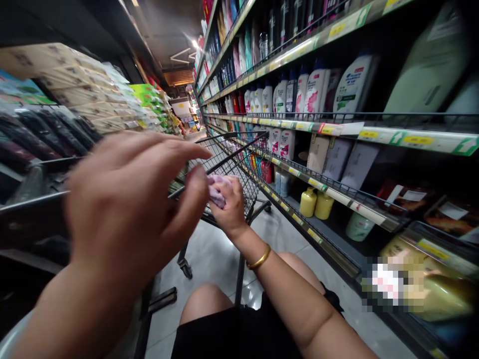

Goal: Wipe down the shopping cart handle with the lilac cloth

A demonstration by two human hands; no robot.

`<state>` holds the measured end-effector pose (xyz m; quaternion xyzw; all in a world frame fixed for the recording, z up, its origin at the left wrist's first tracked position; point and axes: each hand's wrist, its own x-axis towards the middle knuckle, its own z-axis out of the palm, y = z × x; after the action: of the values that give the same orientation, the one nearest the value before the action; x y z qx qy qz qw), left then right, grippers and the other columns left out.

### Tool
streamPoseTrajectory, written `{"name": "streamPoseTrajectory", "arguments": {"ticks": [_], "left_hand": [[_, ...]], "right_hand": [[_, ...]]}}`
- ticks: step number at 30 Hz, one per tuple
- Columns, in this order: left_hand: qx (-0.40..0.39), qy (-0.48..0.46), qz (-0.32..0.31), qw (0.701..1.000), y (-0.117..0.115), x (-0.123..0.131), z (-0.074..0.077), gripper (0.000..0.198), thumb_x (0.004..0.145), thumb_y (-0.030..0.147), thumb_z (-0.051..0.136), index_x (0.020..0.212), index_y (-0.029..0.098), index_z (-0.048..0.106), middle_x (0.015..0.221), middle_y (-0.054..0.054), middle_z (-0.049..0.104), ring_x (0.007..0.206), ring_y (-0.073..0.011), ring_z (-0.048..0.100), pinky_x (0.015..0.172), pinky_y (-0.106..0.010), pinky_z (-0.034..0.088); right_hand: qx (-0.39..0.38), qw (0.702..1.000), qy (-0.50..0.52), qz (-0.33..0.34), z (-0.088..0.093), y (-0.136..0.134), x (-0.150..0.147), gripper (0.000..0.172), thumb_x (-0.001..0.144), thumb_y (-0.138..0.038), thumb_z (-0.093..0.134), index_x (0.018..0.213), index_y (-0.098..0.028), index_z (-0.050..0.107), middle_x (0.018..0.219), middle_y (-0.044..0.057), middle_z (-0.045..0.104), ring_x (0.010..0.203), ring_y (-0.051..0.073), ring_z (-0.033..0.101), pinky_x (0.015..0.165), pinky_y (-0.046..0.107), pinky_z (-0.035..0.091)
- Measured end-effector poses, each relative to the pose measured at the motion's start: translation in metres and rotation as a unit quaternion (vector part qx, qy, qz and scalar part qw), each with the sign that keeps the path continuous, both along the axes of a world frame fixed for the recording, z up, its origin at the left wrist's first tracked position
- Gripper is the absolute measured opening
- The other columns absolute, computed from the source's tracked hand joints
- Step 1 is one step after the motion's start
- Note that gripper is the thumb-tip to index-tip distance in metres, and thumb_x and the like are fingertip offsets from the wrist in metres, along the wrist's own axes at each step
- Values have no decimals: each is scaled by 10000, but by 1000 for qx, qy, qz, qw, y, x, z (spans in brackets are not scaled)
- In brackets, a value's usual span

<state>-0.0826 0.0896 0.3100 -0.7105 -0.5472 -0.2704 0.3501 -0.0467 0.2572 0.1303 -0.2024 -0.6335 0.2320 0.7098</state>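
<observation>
My left hand [130, 199] is raised close to the camera, slightly blurred. Its fingers curve forward apart from the thumb, and nothing shows between them. Beyond it, my right hand [230, 202], with a gold bangle [259, 257] on the wrist, is closed around a crumpled pale purple cloth [218, 189]. That hand is in front of a black wire shopping cart [234, 159], whose handle side is partly hidden behind my hands. I cannot tell whether the right hand also touches the cart.
Along the right run shelves [310, 55] with shampoo bottles [317, 89], boxes and yellow pump bottles [307, 202]. Stacked packs [90, 85] and a dark rack [33, 209] line the left. Grey floor tiles [220, 244] lie under the cart. My knees [205, 301] show below.
</observation>
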Motion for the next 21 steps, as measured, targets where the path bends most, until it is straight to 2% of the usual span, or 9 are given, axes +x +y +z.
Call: {"name": "streamPoseTrajectory", "arguments": {"ticks": [1,3,5,8,11,13,17,19,21], "left_hand": [[-2,27,14,1000,13,3,0,363,1027,447,457,1158,252,734,1200,-26,746,1149,-303,681,1035,-490,516],[-38,58,34,997,40,5,-2,416,1035,429,411,1162,215,744,1161,-75,767,1081,-297,707,930,-434,538],[-63,79,93,991,62,3,-8,442,1025,409,398,1215,195,735,1147,-117,773,1040,-306,719,840,-409,523],[-103,132,222,961,81,-3,-20,441,996,356,411,1230,141,717,959,-170,773,880,-338,732,725,-408,459],[-182,160,316,917,90,-10,-29,349,941,268,412,910,124,729,756,-181,715,711,-343,700,621,-380,377],[-197,160,338,906,94,-16,-32,334,913,234,397,721,152,658,701,-171,682,671,-331,676,584,-350,324],[-141,181,329,916,99,-32,-38,398,955,247,318,682,175,598,637,-139,632,618,-292,612,578,-339,241],[-126,179,316,923,99,-39,-40,408,970,281,329,683,172,597,630,-137,633,580,-262,568,583,-336,214],[-121,178,306,927,99,-46,-41,421,982,305,335,690,165,604,630,-142,640,557,-245,540,585,-333,197]], "right_hand": [[-22,1000,-12,-2,-11,7,1,197,799,-242,747,995,-225,737,1233,117,635,1210,274,621,1134,465,514],[-152,988,-4,-26,-33,21,0,231,775,-164,696,1001,-189,734,1201,140,639,1142,282,643,1090,494,542],[-234,972,9,-35,-43,26,-3,236,787,-141,651,1005,-182,730,1160,133,646,1064,263,657,1038,483,571],[-123,992,9,-15,-30,14,-7,205,871,-222,655,1061,-204,728,1217,126,638,1096,238,651,1038,424,574],[39,998,-51,-5,-17,6,-8,282,893,-250,679,1171,-233,722,1309,117,633,1234,243,610,1160,426,503],[9,996,-87,-7,-24,16,-7,308,843,-192,713,1146,-242,742,1318,108,639,1243,249,608,1160,421,502],[-220,973,-71,-25,-47,44,-7,305,753,-38,666,997,-195,762,1175,116,663,1113,237,659,1047,388,570],[-205,977,-49,-15,-43,42,-9,280,778,-57,663,1000,-198,759,1172,112,655,1116,230,662,1053,385,566],[-112,993,-29,15,-28,31,-14,231,826,-130,698,1031,-218,757,1229,110,636,1169,223,650,1075,370,555]]}}
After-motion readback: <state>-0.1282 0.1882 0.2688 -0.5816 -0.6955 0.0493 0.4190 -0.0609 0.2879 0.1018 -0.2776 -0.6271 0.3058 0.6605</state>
